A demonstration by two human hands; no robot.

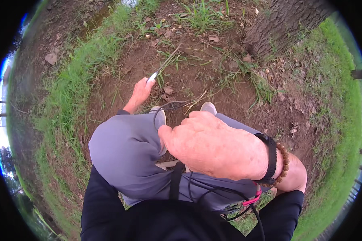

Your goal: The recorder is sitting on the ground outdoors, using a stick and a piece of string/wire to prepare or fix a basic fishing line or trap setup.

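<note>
Beyond my left knee, my left hand (141, 91) grips a long thin tool (166, 64) by its whitish end. Its narrow dark shaft points away over the bare soil, and the far tip lies near cut grass. Close to the camera, my right hand (211, 141) is raised above my lap with its fingers curled under. A thin dark cord (172, 104) loops out beside its thumb, over my left shoe (158, 117). Whether the fingers hold the cord is hidden behind the hand. A black strap (271, 161) and a bead bracelet (284, 164) circle the right wrist.
A tree trunk (280, 28) rises at the upper right. Tall grass (75, 81) grows along the left, and loose grass (261, 82) lies on the soil to the right. Black cables (220, 189) and a pink piece (252, 198) hang by my lap.
</note>
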